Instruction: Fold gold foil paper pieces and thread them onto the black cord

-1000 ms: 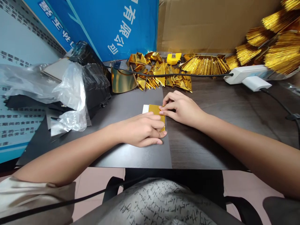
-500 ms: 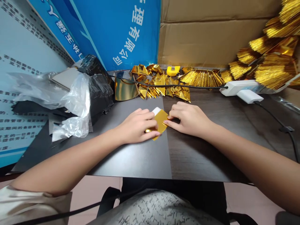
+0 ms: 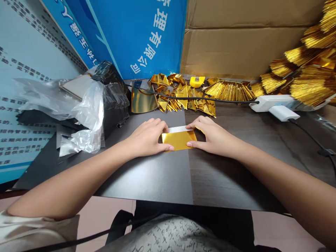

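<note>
A sheet of gold foil paper (image 3: 178,140), folded with a white strip showing along its far edge, lies between my hands on the table. My left hand (image 3: 151,137) grips its left end, thumb on the near edge and fingers at the far edge. At the right end my right hand (image 3: 207,134) holds the same paper, thumb pressed near its lower corner and fingertips on the white strip. The paper sits level, its long side running left to right, over the seam between a grey sheet (image 3: 147,178) and the dark wood-grain tabletop (image 3: 223,182).
Behind my hands lie folded gold foil pieces (image 3: 181,92), a curved gold sheet (image 3: 144,100) and a yellow tape measure (image 3: 197,82). A black cable runs to a white power strip (image 3: 273,103). Crumpled plastic bags (image 3: 90,115) stand left; fanned gold foil (image 3: 312,82) is stacked right.
The gold paper has turned from a slant to lie lengthwise across. My left thumb has moved to its near edge, and my right hand now spans its right end.
</note>
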Motion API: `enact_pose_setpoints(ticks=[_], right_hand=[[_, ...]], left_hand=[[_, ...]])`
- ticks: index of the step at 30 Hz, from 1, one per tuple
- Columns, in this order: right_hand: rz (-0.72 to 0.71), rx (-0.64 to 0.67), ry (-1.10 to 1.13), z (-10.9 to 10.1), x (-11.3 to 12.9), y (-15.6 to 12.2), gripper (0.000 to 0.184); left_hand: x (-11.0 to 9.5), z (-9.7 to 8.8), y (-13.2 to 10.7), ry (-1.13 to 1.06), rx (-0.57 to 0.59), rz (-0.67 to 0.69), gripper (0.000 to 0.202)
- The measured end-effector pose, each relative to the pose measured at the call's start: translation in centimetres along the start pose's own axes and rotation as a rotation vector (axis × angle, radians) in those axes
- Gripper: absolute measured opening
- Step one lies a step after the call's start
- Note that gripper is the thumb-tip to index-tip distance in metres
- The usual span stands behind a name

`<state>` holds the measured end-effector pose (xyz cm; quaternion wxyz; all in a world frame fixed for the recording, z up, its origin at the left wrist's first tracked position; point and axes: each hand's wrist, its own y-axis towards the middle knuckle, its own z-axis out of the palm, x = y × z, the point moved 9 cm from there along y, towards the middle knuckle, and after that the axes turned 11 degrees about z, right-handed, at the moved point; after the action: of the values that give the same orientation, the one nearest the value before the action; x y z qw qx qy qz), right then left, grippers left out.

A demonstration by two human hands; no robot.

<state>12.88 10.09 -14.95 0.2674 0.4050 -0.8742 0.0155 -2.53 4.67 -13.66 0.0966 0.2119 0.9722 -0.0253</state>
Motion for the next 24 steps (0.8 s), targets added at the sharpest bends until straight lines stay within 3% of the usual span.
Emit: enact_pose_setpoints(ticks=[3, 7, 14, 19, 24], right_hand=[[0.058, -0.005, 0.016, -0.2, -0.3, 0.1, 0.042], [0.050, -0.002, 0.036, -0.5, 0.1, 0.4, 0.029], [-0.107, 0.046, 0.070, -0.6, 1.7, -0.1, 0.012], [-0.242, 0.062, 0.014, -1.0, 2.8, -0.9, 0.009], [-0.356, 0.045, -0.159, -1.5, 4.0, -1.8, 0.016]], left_hand=[[-0.1, 0.2, 0.1, -0.041, 0.017, -0.009, 0.048], [-0.8, 0.3, 0.3, -0.103, 0.029, 0.083, 0.028], [-1.8, -0.3, 0.1, -0.117, -0.010, 0.270, 0.008], [-3.2, -0.7, -0.7, -0.056, -0.058, 0.455, 0.013], [-4.2, -0.8, -1.4, -0.017, -0.007, 0.607, 0.029]])
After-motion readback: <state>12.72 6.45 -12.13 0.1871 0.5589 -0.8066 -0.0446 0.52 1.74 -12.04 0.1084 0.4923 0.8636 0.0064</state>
